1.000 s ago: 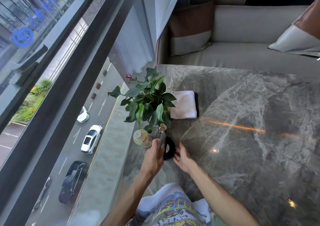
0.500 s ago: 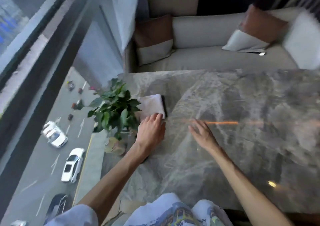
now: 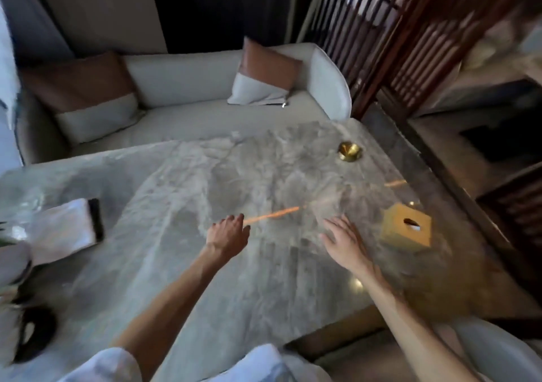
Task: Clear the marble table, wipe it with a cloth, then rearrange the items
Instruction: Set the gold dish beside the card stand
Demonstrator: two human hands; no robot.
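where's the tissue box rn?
Head view: the tissue box sits on the marble table near its right edge, just right of the right hand.

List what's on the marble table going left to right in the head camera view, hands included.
Black object at the left edge → folded white cloth → left hand → right hand → yellow tissue box. The small brass dish sits farther back, between the right hand and the box.

Left hand loosely curled, right hand spread flat, both arms outstretched
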